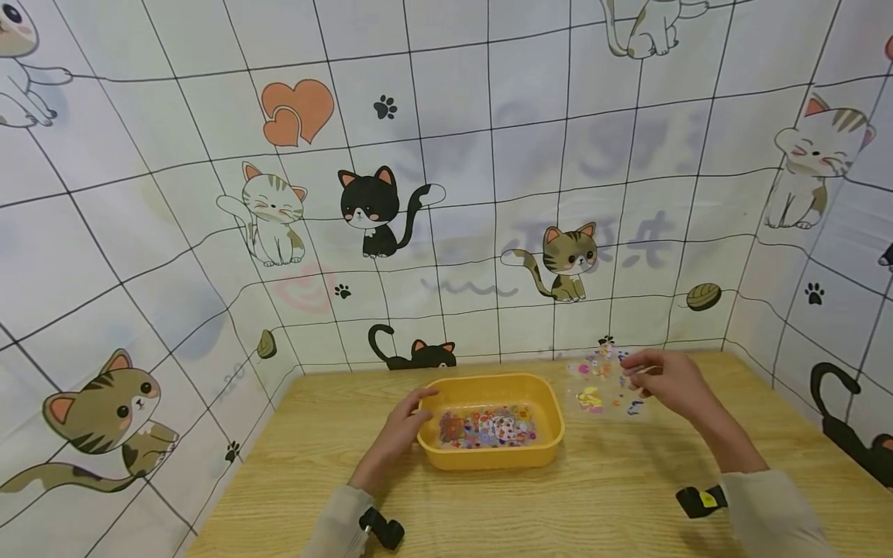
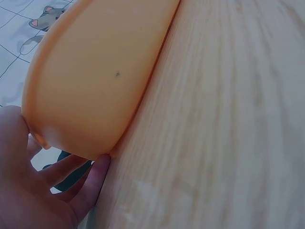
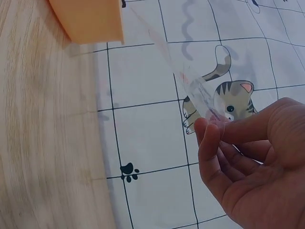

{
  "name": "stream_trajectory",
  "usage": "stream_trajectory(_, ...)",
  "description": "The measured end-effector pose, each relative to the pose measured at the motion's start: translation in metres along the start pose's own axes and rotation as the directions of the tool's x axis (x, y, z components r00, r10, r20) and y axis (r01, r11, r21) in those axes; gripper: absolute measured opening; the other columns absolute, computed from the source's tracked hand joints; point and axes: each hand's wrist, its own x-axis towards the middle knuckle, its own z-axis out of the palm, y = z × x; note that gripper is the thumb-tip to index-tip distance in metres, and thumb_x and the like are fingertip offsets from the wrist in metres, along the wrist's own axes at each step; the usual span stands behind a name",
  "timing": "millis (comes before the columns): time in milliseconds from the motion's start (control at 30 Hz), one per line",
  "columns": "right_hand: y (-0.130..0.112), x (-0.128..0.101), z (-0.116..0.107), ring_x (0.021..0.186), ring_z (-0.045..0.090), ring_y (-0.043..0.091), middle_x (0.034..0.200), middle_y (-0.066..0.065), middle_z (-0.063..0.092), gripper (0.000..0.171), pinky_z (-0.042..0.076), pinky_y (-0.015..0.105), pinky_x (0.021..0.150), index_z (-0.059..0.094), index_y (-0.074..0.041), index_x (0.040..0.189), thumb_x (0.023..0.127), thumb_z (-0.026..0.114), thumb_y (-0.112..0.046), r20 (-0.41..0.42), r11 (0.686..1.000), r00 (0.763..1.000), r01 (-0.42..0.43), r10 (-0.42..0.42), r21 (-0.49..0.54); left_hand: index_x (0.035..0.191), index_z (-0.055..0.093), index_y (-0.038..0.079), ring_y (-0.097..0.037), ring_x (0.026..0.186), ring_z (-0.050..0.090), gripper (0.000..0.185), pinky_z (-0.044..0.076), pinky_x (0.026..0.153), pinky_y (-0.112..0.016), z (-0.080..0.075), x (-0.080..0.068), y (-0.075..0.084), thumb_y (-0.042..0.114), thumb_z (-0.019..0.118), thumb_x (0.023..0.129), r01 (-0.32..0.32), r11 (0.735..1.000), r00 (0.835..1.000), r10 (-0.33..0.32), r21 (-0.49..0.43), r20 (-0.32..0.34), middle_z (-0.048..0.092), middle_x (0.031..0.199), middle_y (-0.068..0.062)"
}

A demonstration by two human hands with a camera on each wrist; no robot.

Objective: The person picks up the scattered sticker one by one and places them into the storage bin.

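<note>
Clear sticker sheet [image 1: 605, 381] held up above the wooden table [image 1: 628, 496], just right of the yellow tray [image 1: 551, 434] and apart from it. Small coloured stickers dot the film: pink, yellow, blue. Right hand [image 1: 666, 380] pinches the sheet's right edge between thumb and forefinger; the other fingers curl loosely beneath. In the right wrist view the film [image 3: 190, 86] shows edge-on, almost transparent, running up and away from the fingertips [image 3: 207, 133] towards a corner of the tray [image 3: 90, 19].

Yellow tray sits flat on the table, near the middle, close to the back wall. More stickers [image 1: 488, 428] lie in its bottom, a mixed heap of colours under a clear layer.

Left hand [image 1: 401, 430] rests against the tray's left end, fingers curved round the rim and outer wall. In the left wrist view the fingers [image 2: 90, 179] lie under the rounded corner of the tray [image 2: 95, 76], touching it where it meets the tabletop [image 2: 228, 124].

Pale sleeves on both forearms; a black wrist-mounted device on each, left [image 1: 380, 529] and right [image 1: 700, 500].

Backdrop [image 1: 446, 194] on three sides: white gridded cloth printed with cartoon cats, paw marks and orange hearts.
</note>
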Motion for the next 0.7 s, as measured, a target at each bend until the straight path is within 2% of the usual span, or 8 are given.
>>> stream_trajectory(133,-0.005,0.002,0.002,0.077,0.068,0.008,0.112,0.03,0.07,0.026,0.059,0.027,0.064,0.066,0.013,0.12,0.098,0.063,0.001,0.005,1.0,1.0,0.01,-0.01,0.012,0.145,0.058,0.018,-0.038,0.135,0.054,0.042,0.054,0.101,-0.049,0.0,-0.001,0.001,0.018,0.051,0.104,0.001,1.0,1.0,-0.001,-0.001,0.0,0.046,0.158,-0.017)
stream_trajectory(267,-0.012,0.005,0.008,0.078,0.07,0.012,0.114,0.03,0.07,0.025,0.059,0.027,0.064,0.067,0.011,0.12,0.097,0.063,0.001,0.008,1.0,1.0,0.015,-0.015,0.0,0.145,0.059,0.019,-0.039,0.139,0.05,0.041,0.053,0.102,-0.05,0.0,-0.001,0.0,0.019,0.052,0.104,0.004,1.0,1.0,-0.004,-0.011,-0.005,0.045,0.16,-0.016)
stream_trajectory(333,-0.017,0.007,0.012,0.079,0.07,0.015,0.114,0.029,0.07,0.025,0.059,0.027,0.065,0.068,0.01,0.119,0.097,0.064,0.0,0.013,1.0,1.0,0.019,-0.019,-0.006,0.145,0.058,0.016,-0.04,0.137,0.051,0.041,0.054,0.1,-0.051,0.001,0.0,-0.001,0.017,0.052,0.104,-0.003,1.0,1.0,0.003,-0.006,-0.013,0.046,0.159,-0.018)
stream_trajectory(500,-0.032,0.013,0.023,0.082,0.072,0.024,0.112,0.027,0.07,0.026,0.061,0.03,0.066,0.068,0.01,0.119,0.095,0.065,0.001,0.045,0.999,0.998,0.032,-0.031,-0.003,0.146,0.057,0.01,-0.046,0.139,0.048,0.043,0.05,0.104,-0.06,0.003,0.001,-0.004,0.012,0.05,0.104,-0.014,1.0,0.999,0.014,-0.009,-0.031,0.044,0.159,-0.023)
stream_trajectory(600,-0.041,0.019,0.029,0.083,0.072,0.027,0.111,0.026,0.07,0.025,0.061,0.03,0.067,0.068,0.01,0.118,0.094,0.063,0.001,0.077,0.999,0.996,0.042,-0.042,0.008,0.145,0.057,0.011,-0.047,0.144,0.044,0.043,0.045,0.11,-0.062,0.002,0.002,-0.005,0.012,0.051,0.103,-0.02,1.0,0.999,0.02,-0.004,-0.026,0.043,0.161,-0.02)
stream_trajectory(700,-0.05,0.024,0.037,0.085,0.072,0.028,0.111,0.025,0.07,0.024,0.06,0.028,0.066,0.069,0.008,0.116,0.094,0.062,0.002,0.105,0.998,0.993,0.053,-0.055,0.019,0.145,0.058,0.014,-0.044,0.142,0.047,0.043,0.047,0.109,-0.059,0.001,0.001,-0.004,0.014,0.052,0.103,-0.015,1.0,1.0,0.015,-0.006,-0.017,0.044,0.16,-0.018)
